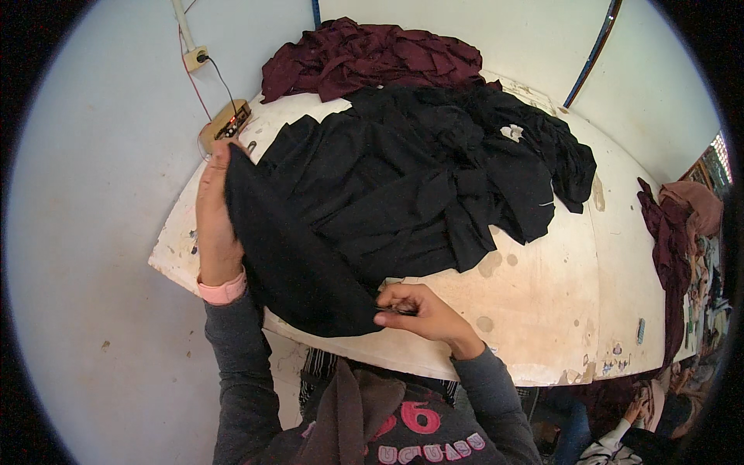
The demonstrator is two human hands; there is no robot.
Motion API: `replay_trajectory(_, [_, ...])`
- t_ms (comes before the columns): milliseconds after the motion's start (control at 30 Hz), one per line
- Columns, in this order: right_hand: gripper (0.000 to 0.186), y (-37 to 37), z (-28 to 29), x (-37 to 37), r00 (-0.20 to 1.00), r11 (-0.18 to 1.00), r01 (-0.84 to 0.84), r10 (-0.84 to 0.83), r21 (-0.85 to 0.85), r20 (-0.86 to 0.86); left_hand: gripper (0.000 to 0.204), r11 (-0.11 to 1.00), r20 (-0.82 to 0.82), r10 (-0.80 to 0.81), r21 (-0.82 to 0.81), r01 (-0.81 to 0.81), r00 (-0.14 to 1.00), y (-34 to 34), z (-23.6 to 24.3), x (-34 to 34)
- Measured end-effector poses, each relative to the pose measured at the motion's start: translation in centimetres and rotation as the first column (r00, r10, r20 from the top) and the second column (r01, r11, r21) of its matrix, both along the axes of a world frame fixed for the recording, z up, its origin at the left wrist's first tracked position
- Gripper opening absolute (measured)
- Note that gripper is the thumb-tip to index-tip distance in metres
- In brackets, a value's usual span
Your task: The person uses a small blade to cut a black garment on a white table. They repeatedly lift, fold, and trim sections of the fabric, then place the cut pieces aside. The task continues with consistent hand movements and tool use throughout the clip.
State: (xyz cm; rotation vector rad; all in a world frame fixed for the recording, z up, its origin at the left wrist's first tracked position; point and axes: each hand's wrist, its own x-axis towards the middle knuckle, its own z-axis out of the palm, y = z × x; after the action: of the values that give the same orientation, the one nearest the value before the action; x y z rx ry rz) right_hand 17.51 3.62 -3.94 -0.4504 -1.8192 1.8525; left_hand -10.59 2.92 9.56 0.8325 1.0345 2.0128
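Black cloth [372, 186]: matt, soft-looking, deeply creased, no sheen along the folds. Maroon cloth [372, 58] likewise dull and crumpled. White scrap [511, 132] on the black, paper or fabric, cannot tell. Table [542, 310] pale, looks like coated board; mostly smooth, faint shine, stained, surface flaked near the edge. Wall [101, 232] smooth, matt, painted-looking, lightly marked. Socket [196, 59] plain plastic. Sleeves [236, 364] dark grey knit, matt. Wristband [223, 290] pink, smooth-looking, material unclear.

Left hand [217, 213] reaches far forward, its fingers partly hidden, the forearm almost straight behind it! Right hand [426, 311] sits nearer the body, angled inward, fingers curled, thumb set against them.
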Motion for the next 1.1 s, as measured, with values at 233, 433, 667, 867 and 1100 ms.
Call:
replay_trajectory(233, [0.021, 2.1, 2.4, 13.7, 0.584, 0.607, 0.793, -0.781, -0.048, -0.22, 0.021, 0.948, -0.488, -0.317, -0.197, 0.251, 0.813, -1.7, -4.9, -1.1])
replay_trajectory(433, [0.022, 1.9, 4.6, 18.8, 0.452, 0.467, 0.884, -0.862, -0.018, -0.229, 0.025, 0.769, -0.31, -0.631, -0.376, 0.517, 0.712, -2.9, -7.4, 2.7])
replay_trajectory(667, [0.018, 2.1, 2.9, 18.5, 0.426, 0.43, 0.903, -0.892, 0.009, -0.152, 0.041, 0.784, -0.317, -0.613, -0.357, 0.508, 0.723, -2.6, -7.9, 2.1])
replay_trajectory(867, [0.016, 3.5, 2.6, 16.5, 0.407, 0.403, 0.905, -0.914, 0.134, 0.002, 0.041, 0.84, -0.223, -0.524, -0.296, 0.454, 0.822, -3.2, -7.4, 3.0])
replay_trajectory(1100, [0.028, 2.7, 4.4, 8.6, 0.328, 0.214, 0.681, -0.944, 0.701, -0.03, 0.02, 0.771, 0.219, -0.425, -0.421, 0.478, 0.878, -3.9, -6.4, 6.8])
